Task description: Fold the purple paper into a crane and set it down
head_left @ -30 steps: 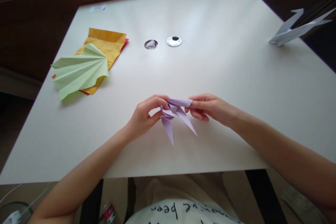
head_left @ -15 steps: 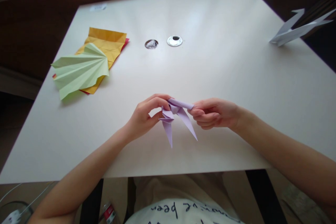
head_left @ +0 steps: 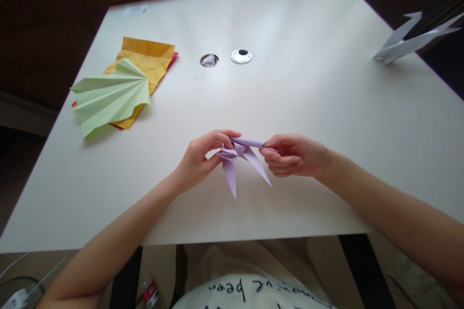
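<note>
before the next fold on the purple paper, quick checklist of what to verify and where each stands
1. Left hand pinching the purple paper model: ok.
2. Right hand pinching the model's long flap end: ok.
3. Model held above the table, its two points hanging free: ok.
4. Green pleated fan and orange sheet lie apart from the hands: ok.
5. White paper model at the far right edge, apart: ok.
6. Creases sharp and aligned: cannot tell.

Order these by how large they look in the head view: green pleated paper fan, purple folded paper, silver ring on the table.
1. green pleated paper fan
2. purple folded paper, though it is nearer the camera
3. silver ring
</note>
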Tool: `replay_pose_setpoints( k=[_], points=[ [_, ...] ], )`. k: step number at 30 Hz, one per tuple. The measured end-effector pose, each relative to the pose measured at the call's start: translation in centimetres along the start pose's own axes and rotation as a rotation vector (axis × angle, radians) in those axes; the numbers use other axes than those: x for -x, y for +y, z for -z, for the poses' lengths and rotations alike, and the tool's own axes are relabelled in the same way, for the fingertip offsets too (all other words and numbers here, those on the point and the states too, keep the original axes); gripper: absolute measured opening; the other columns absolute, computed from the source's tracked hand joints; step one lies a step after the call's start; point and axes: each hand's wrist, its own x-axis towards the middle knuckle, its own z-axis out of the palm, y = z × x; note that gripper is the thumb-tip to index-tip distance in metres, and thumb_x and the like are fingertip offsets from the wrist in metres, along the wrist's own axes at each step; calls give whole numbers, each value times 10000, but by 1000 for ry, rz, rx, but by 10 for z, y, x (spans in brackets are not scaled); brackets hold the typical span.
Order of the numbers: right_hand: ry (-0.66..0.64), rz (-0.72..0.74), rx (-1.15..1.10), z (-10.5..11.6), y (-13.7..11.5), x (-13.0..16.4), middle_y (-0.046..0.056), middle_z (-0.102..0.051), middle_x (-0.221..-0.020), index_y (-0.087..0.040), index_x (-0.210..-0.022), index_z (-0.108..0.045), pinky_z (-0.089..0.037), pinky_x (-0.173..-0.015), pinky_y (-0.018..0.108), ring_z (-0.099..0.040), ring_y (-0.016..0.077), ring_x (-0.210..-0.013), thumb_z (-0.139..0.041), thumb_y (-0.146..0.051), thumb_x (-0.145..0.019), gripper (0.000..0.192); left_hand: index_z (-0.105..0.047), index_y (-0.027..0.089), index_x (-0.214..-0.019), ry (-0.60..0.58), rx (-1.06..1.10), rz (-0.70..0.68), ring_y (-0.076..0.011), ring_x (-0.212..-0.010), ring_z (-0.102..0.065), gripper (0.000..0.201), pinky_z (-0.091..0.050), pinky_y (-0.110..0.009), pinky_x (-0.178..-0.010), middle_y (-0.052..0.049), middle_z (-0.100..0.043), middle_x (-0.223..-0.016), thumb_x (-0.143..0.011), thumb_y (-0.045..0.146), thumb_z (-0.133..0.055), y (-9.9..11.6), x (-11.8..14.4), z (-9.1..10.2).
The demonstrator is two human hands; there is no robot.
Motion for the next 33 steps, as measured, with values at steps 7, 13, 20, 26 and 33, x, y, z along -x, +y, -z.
replay_pose_setpoints(
  k=[7,13,20,26,33],
  points=[
    [337,274,500,-4,3,-1,-34,-418,-422,-147,-632,-550,-271,-405,208,-346,69,-393,-413,-376,-870,358,-575,162,-811,59,227,188,-166,-903,-620,108,-518,-250,-696,-80,-633,-1082,-814,266,-601,0,-2,-2],
    [766,804,916,-10,7,-1,41,-621,-832,-182,-883,-552,-479,-601,254,-600,144,-743,-573,-404,-811,234,-643,188,-880,114,402,317,-188,-888,-633,157,-510,-286,-723,-58,-649,-1085,-778,308,-648,-1,-5,4],
    [768,1246,1747,-7,6,3,39,-633,-1054,-269,-881,-587,-518,-805,349,-592,179,-963,-610,-210,-797,105,-683,238,-961,-49,550,474,-199,-869,-658,189,-521,-289,-714,-41,-703,-962,-792,305,-631,-7,-6,10],
    [781,1188,1905,-10,6,6,-6,-699,-902,-291,-816,-620,-526,-718,294,-638,152,-834,-571,-225,-834,85,-685,231,-942,-95,551,514,-201,-853,-660,176,-524,-303,-718,-51,-702,-979,-798,310,-622,-9,-5,10],
    [878,1191,1918,-12,11,3,2,-704,-730,-249,-735,-600,-491,-609,277,-646,154,-698,-576,-234,-821,91,-678,221,-916,56,457,421,-170,-844,-640,172,-501,-253,-689,-44,-679,-1030,-767,306,-664,-3,-6,5]
  ],
)
